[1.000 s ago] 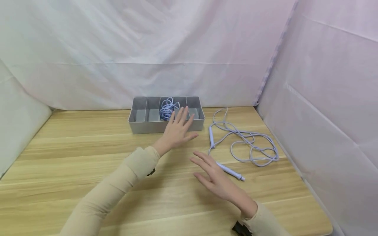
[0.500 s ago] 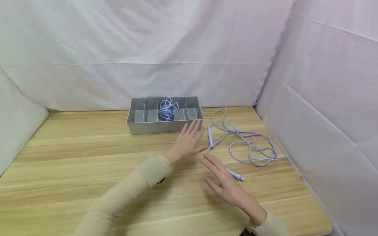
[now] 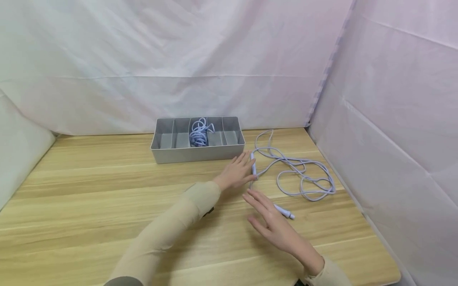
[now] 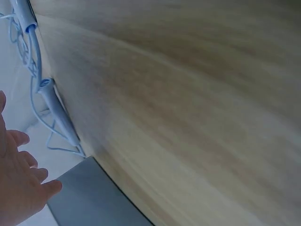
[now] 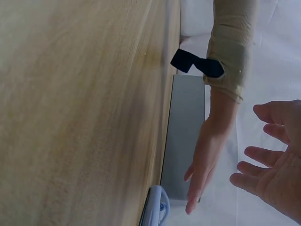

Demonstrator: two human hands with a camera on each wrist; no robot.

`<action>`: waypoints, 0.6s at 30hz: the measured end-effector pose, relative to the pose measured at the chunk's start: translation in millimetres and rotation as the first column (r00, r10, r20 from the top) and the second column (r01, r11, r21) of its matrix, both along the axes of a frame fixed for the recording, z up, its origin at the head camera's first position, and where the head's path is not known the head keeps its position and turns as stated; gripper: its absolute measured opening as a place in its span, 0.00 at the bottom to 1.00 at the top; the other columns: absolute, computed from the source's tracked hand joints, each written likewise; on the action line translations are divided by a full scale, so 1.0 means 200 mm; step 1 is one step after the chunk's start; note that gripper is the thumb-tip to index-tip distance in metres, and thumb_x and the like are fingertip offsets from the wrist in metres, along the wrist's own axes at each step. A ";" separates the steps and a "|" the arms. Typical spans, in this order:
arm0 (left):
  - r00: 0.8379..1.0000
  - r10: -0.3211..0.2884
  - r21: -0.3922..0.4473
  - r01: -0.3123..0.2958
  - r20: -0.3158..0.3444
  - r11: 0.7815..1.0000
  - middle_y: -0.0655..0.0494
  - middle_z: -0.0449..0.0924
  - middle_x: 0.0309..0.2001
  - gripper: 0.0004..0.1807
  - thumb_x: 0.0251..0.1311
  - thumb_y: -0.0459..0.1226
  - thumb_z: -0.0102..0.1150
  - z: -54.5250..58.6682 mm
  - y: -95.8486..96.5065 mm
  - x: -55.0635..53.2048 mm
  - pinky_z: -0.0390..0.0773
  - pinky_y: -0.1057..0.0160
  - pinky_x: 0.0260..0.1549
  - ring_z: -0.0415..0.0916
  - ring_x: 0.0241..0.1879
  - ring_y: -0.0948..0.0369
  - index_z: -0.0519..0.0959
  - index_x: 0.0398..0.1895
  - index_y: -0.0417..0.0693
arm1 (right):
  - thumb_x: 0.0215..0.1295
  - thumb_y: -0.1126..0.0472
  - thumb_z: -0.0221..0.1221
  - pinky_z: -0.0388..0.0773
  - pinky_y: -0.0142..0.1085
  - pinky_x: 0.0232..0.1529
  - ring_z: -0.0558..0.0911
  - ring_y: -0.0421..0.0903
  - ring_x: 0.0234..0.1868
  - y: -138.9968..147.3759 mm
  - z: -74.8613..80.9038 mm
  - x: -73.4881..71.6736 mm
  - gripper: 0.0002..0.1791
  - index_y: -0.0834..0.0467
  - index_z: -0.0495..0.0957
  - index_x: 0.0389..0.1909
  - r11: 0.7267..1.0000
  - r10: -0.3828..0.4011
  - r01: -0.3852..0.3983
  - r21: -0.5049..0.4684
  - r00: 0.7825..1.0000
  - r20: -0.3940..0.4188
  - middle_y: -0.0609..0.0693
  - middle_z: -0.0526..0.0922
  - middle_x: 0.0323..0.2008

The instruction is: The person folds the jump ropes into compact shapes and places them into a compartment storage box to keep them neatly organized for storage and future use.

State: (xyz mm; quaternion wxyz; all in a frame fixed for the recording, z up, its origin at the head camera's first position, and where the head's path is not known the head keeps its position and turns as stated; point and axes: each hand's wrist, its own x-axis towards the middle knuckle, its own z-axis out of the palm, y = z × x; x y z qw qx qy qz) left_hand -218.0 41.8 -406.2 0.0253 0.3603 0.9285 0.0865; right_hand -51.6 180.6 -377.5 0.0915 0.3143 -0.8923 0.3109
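A light blue jump rope (image 3: 286,160) lies in loose loops on the right of the table. Its upper handle (image 3: 253,167) is close to my left hand (image 3: 237,173), whose fingers are extended and grip nothing. In the left wrist view that hand is apart from the handle (image 4: 60,113). My right hand (image 3: 272,222), fingers spread and holding nothing, hovers over the lower handle (image 3: 284,211) and hides part of it. Behind them stands a grey divided box (image 3: 196,155); a coiled light blue cord (image 3: 198,137) sits in its middle compartment.
A wood-grain table (image 3: 89,206) spreads beneath everything. White curtains (image 3: 161,79) hang behind it and along both sides. In the right wrist view the box's side (image 5: 183,136) shows behind the left forearm.
My left hand has moved right, from in front of the box toward the upper handle. The right hand has shifted slightly right. Rope and box stay put as the view drifts a little.
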 end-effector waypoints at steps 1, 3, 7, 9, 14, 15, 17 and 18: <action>1.000 0.004 0.001 -0.004 0.017 1.000 0.46 0.33 0.71 0.36 0.65 0.57 0.36 -0.01 0.01 -0.01 0.45 0.50 0.65 0.35 0.70 0.51 0.49 0.70 0.48 | 0.58 0.65 0.59 0.61 0.54 0.59 0.57 0.56 0.66 0.00 0.00 0.00 0.32 0.56 0.61 0.64 1.000 0.001 -0.001 -0.003 1.000 -0.005 0.53 0.59 0.66; 0.999 0.011 0.005 -0.011 0.037 1.000 0.46 0.34 0.71 0.35 0.65 0.56 0.36 -0.02 0.03 -0.03 0.45 0.50 0.65 0.36 0.70 0.51 0.49 0.70 0.47 | 0.58 0.65 0.59 0.61 0.54 0.59 0.58 0.56 0.65 0.00 -0.01 0.00 0.32 0.56 0.61 0.64 1.000 0.004 -0.004 -0.004 1.000 -0.007 0.53 0.59 0.65; 0.998 0.026 0.010 -0.027 0.058 1.000 0.44 0.37 0.71 0.34 0.66 0.55 0.35 -0.03 0.07 -0.06 0.45 0.49 0.65 0.37 0.69 0.50 0.50 0.69 0.47 | 0.60 0.65 0.57 0.61 0.54 0.59 0.57 0.57 0.65 0.00 -0.01 0.01 0.31 0.56 0.61 0.64 1.000 0.024 -0.023 -0.020 0.999 0.027 0.55 0.59 0.66; 0.997 0.035 0.010 -0.036 0.062 0.999 0.44 0.38 0.71 0.33 0.67 0.53 0.36 -0.04 0.08 -0.07 0.46 0.49 0.65 0.38 0.69 0.49 0.50 0.69 0.47 | 0.60 0.64 0.57 0.61 0.54 0.59 0.57 0.57 0.65 -0.01 -0.01 0.01 0.30 0.56 0.61 0.64 0.999 0.033 -0.032 -0.023 0.999 0.040 0.55 0.58 0.66; 0.997 0.041 0.006 -0.041 0.066 0.999 0.44 0.40 0.71 0.32 0.67 0.52 0.36 -0.05 0.10 -0.09 0.49 0.48 0.64 0.39 0.69 0.48 0.51 0.69 0.47 | 0.59 0.64 0.58 0.61 0.52 0.60 0.58 0.54 0.66 -0.01 -0.01 0.01 0.30 0.56 0.62 0.64 0.999 0.045 -0.045 -0.027 0.999 0.028 0.53 0.59 0.66; 0.997 0.041 0.005 -0.041 0.072 0.999 0.45 0.40 0.71 0.31 0.67 0.52 0.36 -0.05 0.10 -0.10 0.49 0.48 0.64 0.39 0.69 0.48 0.51 0.69 0.47 | 0.59 0.64 0.58 0.61 0.51 0.60 0.58 0.53 0.66 -0.01 -0.01 0.01 0.30 0.56 0.62 0.64 0.999 0.047 -0.046 -0.028 0.999 0.027 0.53 0.59 0.66; 0.996 0.040 -0.005 -0.040 0.078 0.999 0.45 0.40 0.71 0.31 0.67 0.52 0.37 -0.05 0.11 -0.10 0.50 0.48 0.64 0.39 0.69 0.48 0.52 0.69 0.47 | 0.59 0.64 0.58 0.61 0.51 0.60 0.58 0.53 0.66 -0.01 -0.01 0.01 0.31 0.55 0.61 0.64 0.999 0.043 -0.042 -0.028 0.999 0.031 0.53 0.59 0.66; 0.996 0.039 -0.016 -0.038 0.080 0.999 0.46 0.40 0.71 0.31 0.67 0.51 0.36 -0.05 0.11 -0.10 0.49 0.48 0.64 0.39 0.69 0.48 0.52 0.69 0.48 | 0.59 0.64 0.58 0.61 0.52 0.60 0.57 0.53 0.66 -0.01 -0.01 0.01 0.31 0.55 0.61 0.64 0.999 0.038 -0.037 -0.027 0.999 0.035 0.52 0.59 0.66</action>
